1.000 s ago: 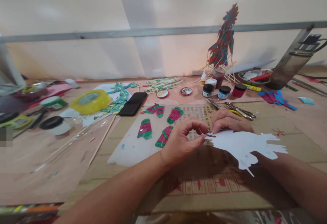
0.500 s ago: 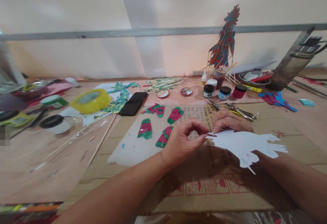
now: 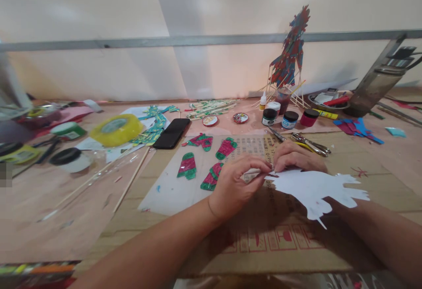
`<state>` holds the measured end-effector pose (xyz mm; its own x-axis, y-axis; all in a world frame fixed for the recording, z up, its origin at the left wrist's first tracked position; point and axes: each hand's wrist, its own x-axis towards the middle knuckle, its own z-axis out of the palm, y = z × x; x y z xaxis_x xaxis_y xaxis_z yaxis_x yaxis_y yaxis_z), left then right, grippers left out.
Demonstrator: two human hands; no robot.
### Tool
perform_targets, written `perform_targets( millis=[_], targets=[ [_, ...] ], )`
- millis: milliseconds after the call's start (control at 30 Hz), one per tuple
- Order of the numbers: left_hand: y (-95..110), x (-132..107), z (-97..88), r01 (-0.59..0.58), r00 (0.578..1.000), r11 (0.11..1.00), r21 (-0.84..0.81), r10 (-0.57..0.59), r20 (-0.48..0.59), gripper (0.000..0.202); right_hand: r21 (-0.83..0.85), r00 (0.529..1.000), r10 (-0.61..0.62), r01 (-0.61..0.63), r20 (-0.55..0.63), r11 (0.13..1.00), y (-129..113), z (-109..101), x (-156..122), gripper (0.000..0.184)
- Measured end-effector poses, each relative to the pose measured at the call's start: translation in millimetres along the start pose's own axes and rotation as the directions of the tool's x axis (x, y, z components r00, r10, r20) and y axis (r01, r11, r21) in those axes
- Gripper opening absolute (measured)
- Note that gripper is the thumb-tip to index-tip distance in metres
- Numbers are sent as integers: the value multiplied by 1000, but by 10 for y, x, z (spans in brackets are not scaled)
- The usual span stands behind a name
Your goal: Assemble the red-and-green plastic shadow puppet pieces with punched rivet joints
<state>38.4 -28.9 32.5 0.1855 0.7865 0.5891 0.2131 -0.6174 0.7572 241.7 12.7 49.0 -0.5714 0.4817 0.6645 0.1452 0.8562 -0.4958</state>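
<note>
A white paper cutout [image 3: 313, 188] with a ragged, jagged outline is held above the cardboard. My right hand [image 3: 298, 155] is closed at its upper left edge, fingers curled over the paper. Thumb and forefinger of my left hand [image 3: 234, 185] pinch at the cutout's left tip, where a small dark red bit [image 3: 271, 177] shows; what exactly lies between those fingertips is hidden. Left of my hands, several pink and green coloured pieces [image 3: 187, 166] lie on a translucent sheet [image 3: 165, 192]. One of them is partly covered by my left hand.
Pliers [image 3: 311, 144] lie just beyond my right hand. Paint jars [image 3: 290, 120] and two small lids [image 3: 210, 121] stand farther back. A phone [image 3: 172, 133], yellow tape roll [image 3: 116, 130] and thin stick [image 3: 132, 179] are left. A red and blue figure on sticks [image 3: 288, 56] rises behind.
The white cutout has tilted slightly, its right end shifting a little left and its lower tip dropping. My left fingertips have moved slightly at the tip. My right hand looks nearly unchanged.
</note>
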Motion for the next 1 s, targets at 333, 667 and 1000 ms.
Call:
perform_targets(
  millis=[333, 667, 1000],
  targets=[
    [29, -13, -30, -246, 966, 947, 208, 256, -25, 15, -24, 993, -17, 14, -113, 1000, -47, 69, -18, 18],
    [39, -24, -32, -260, 961, 937, 234, 274, -29, 14, -26, 992, -70, 68, -102, 997, 0, 68, -31, 19],
    [50, -9, -18, -328, 935, 917, 226, 349, -59, 16, -120, 969, -237, 227, -69, 966, -20, 36, 14, 15]
  ],
)
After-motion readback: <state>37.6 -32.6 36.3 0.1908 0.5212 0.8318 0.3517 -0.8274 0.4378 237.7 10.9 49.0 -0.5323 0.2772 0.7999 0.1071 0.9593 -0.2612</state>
